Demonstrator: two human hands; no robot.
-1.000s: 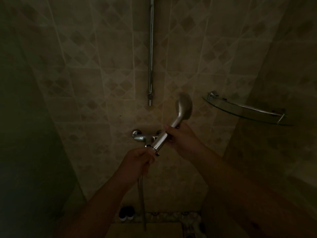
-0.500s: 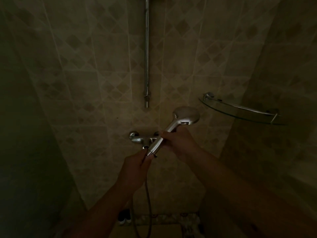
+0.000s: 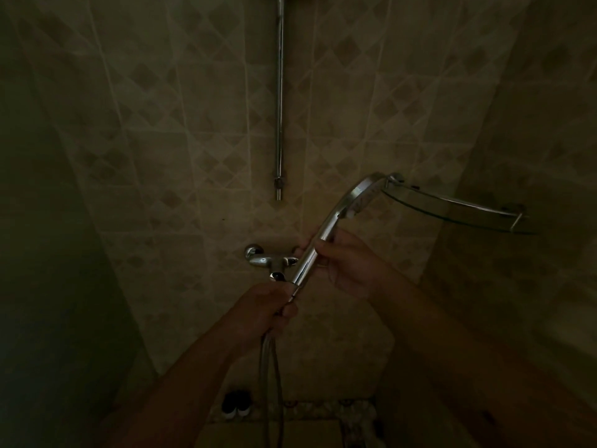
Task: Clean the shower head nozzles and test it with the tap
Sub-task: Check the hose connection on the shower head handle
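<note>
In a dim tiled shower I hold a chrome shower head (image 3: 352,198) tilted up to the right, its nozzle face turned down and to the right. My right hand (image 3: 347,263) grips the middle of its handle. My left hand (image 3: 265,307) grips the handle's lower end where the metal hose (image 3: 269,373) joins and hangs down. The chrome tap (image 3: 269,260) is fixed to the wall just behind my hands, untouched.
A vertical chrome riser rail (image 3: 279,101) runs up the wall above the tap. A glass corner shelf (image 3: 458,206) with a metal rail juts out at the right, close to the shower head. A dark pair of shoes (image 3: 235,407) lies on the floor below.
The shower head has swung up and to the right and rotated, so its face now points down beside the shelf. Both hands kept their grips.
</note>
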